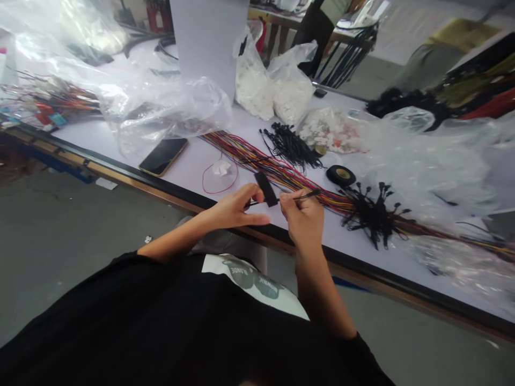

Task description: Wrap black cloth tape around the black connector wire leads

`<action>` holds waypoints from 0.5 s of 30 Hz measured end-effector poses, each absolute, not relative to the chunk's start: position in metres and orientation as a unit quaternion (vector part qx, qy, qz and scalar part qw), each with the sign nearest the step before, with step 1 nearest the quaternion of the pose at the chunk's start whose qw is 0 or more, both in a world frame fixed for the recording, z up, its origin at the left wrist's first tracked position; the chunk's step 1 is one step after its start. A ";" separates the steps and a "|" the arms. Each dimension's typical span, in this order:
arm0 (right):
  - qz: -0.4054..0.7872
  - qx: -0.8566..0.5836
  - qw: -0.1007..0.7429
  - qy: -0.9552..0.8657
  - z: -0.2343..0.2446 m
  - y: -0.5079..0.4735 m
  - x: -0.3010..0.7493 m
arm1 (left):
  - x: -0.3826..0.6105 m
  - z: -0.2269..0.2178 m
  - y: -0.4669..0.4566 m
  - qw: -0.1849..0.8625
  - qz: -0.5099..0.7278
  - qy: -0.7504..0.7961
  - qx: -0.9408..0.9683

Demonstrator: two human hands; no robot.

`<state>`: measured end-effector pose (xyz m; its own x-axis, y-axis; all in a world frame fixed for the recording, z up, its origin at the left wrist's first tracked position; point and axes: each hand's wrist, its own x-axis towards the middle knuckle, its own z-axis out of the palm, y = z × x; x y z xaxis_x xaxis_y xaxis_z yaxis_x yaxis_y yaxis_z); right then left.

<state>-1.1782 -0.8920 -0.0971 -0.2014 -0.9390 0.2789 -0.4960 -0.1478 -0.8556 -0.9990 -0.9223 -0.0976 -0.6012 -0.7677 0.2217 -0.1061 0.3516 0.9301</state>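
My left hand (237, 209) pinches a flat black strip (266, 188) between thumb and fingers, just above the table's near edge. My right hand (302, 217) is closed on a thin black wire (308, 195) whose end points at the strip. Both hands hover in front of a long bundle of coloured wires (257, 160) lying across the white table (189, 166). A heap of black wired parts (374, 212) lies just right of my right hand, and a roll of black tape (340, 175) sits behind it.
A phone (163, 155) lies face up at the left. A red wire loop with a small white piece (220, 170) is near it. Clear plastic bags (169, 107), bags of white parts (273, 91) and black cable ties (289, 143) crowd the back. A person stands behind the table.
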 end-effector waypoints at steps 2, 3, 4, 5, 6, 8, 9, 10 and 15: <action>-0.451 -0.610 0.188 0.624 -0.089 -0.887 -1.178 | -1.008 -0.101 -0.921 0.352 -0.481 -0.720 0.355; -0.441 -0.618 0.172 0.628 -0.087 -0.885 -1.177 | -1.012 -0.102 -0.921 0.348 -0.480 -0.715 0.369; -0.433 -0.626 0.161 0.629 -0.086 -0.883 -1.175 | -1.015 -0.103 -0.920 0.342 -0.479 -0.715 0.376; -0.429 -0.631 0.154 0.628 -0.085 -0.882 -1.174 | -1.017 -0.103 -0.920 0.338 -0.476 -0.716 0.382; -0.427 -0.633 0.150 0.628 -0.086 -0.881 -1.173 | -1.019 -0.103 -0.919 0.339 -0.470 -0.716 0.390; -0.427 -0.631 0.152 0.630 -0.089 -0.881 -1.171 | -1.020 -0.103 -0.917 0.358 -0.448 -0.709 0.411; -0.430 -0.628 0.156 0.630 -0.090 -0.880 -1.170 | -1.021 -0.103 -0.917 0.369 -0.438 -0.705 0.418; -0.434 -0.622 0.164 0.631 -0.091 -0.880 -1.169 | -1.021 -0.103 -0.916 0.379 -0.432 -0.703 0.419; -0.441 -0.628 0.248 0.591 -0.096 -0.883 -1.171 | -1.024 -0.111 -0.911 0.428 -0.424 -0.689 0.403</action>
